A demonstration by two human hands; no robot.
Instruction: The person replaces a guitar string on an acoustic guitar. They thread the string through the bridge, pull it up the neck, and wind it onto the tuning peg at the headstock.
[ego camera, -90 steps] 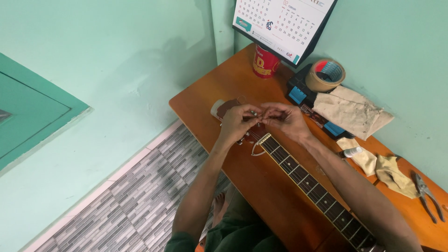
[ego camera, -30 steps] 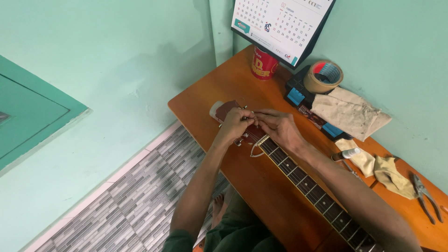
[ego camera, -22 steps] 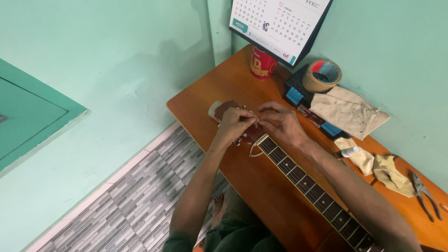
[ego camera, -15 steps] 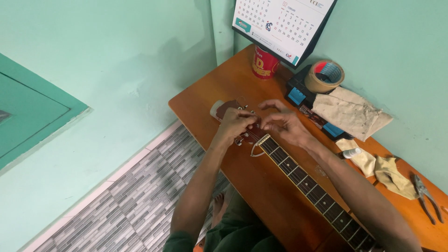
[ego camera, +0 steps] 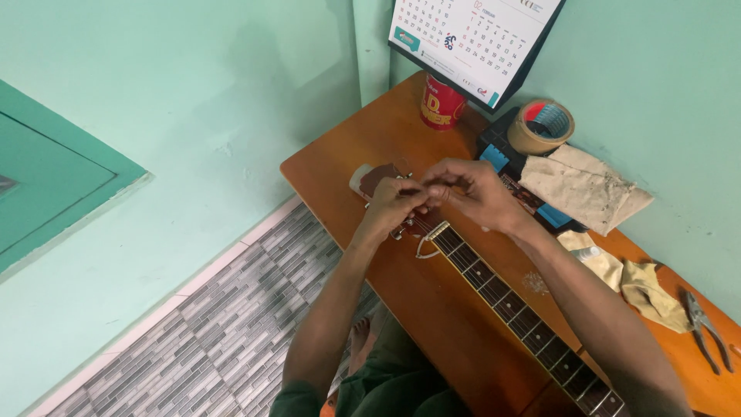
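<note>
Since half a second ago your right hand (ego camera: 475,197) has closed back in on the left hand (ego camera: 392,205), so the fingertips meet again over the guitar headstock (ego camera: 378,179); nothing else on the table has shifted.

From the head camera: your left hand rests on the headstock with its fingers curled and pressed together, pinching something too small to make out. Your right hand, at 3 o'clock of the left, has thumb and forefinger pinched together at the same spot; whether they hold a string, you cannot tell. The guitar neck (ego camera: 509,297) runs from the headstock toward 5 o'clock across the wooden table (ego camera: 332,166).

At 12 o'clock of your hands stands a red cup (ego camera: 440,104) under a desk calendar (ego camera: 475,38). A roll of tape (ego camera: 544,126) lies at 2 o'clock, a dirty cloth (ego camera: 583,185) beside it, and pliers (ego camera: 706,328) at 4 o'clock near the table's far end.
</note>
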